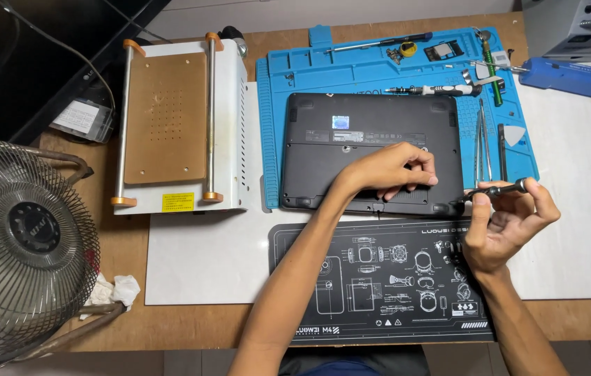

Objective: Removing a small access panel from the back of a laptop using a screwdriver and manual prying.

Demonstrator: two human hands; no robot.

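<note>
We see a black laptop [372, 150] lying bottom-up on a blue repair mat [393, 69], near the middle of the wooden worktop [191, 324].

Left hand [386, 170]: it rests on the laptop's underside, towards the near edge, fingers curled and pressed down on the cover. The grip is closed around nothing; it bears flat on the case.

Right hand [508, 223]: it hovers just off the laptop's near right corner, above the edge of the black mat with white line drawings [379, 278]. The grip is closed on a dark screwdriver [494, 191], held roughly level between thumb and fingers. The tip points left and sits at the laptop's corner; we cannot tell whether it touches.

Surroundings:
- On the blue mat, right of the laptop: tweezers [482, 146], a thin dark pry bar [502, 143] and a white triangular pick [515, 136].
- Behind the laptop: a second screwdriver [435, 90] with a black and white handle, and a green-handled tool [494, 76].
- Blue electric tool [567, 75] at the far right, off the mat.
- White heating plate [177, 125] with a brown pad, left of the blue mat, just beside it.
- Wire-caged fan [24, 244] at the left edge of the worktop, with crumpled white tissue [118, 289] below it.
- A white sheet [205, 257] lies under both mats.
</note>
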